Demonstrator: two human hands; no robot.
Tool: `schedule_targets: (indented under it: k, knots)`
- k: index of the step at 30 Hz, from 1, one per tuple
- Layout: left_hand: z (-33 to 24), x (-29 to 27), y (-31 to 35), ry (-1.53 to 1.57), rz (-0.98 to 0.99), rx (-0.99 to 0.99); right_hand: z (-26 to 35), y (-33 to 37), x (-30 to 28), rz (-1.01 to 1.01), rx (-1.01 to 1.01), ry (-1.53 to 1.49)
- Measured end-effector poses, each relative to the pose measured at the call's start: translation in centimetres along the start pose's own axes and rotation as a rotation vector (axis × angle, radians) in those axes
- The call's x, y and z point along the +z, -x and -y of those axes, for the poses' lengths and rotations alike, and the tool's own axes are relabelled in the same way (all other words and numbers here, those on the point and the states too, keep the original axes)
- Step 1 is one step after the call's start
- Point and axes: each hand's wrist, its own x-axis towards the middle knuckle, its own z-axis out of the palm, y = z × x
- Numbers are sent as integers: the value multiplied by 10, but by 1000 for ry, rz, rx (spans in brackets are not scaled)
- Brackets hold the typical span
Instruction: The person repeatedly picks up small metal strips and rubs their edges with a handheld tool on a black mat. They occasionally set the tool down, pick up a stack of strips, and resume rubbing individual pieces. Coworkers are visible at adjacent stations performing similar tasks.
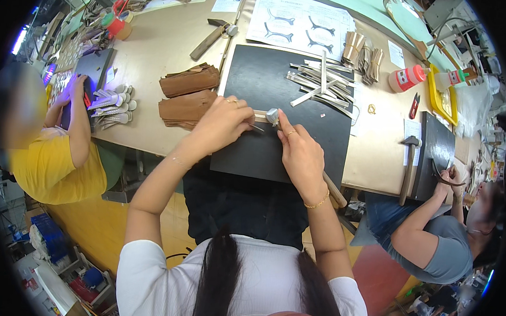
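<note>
My left hand (223, 123) presses a thin pale strip (260, 114) down on the black work mat (256, 79), fingers curled over its left end. My right hand (301, 154) grips a hammer: its grey head (273, 116) rests by the strip's right end and its wooden handle (335, 190) sticks out behind my wrist toward the table edge. A loose pile of silver-grey strips (321, 85) lies at the mat's far right.
Two stacks of brown pieces (188, 93) lie left of the mat; a second hammer (210, 37) and a pattern sheet (298, 21) lie beyond. A person in yellow (55, 160) works at left, another in grey (430, 245) at right beside a third hammer (408, 165) and a glue bottle (406, 79).
</note>
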Motion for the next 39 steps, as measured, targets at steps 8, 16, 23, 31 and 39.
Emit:
schedule_targets:
  k: [8,16,23,31,39]
  knots:
    - [-30,-68,39,840,-583,-230,-5,3,7,-57,-18,20]
    - [-52,44,36,706,-104,-358,-36,37,-21,-304,149,-263]
    - [-53,52,30,279,45,-352,-32,82,-23,-137,72,-104]
    - [-64,75,-6,98,-55,-122,-33,83,-23,-99,81,-46]
    - [-67,86,2,-118,-172,78,-46,72,-23,-143,149,-137]
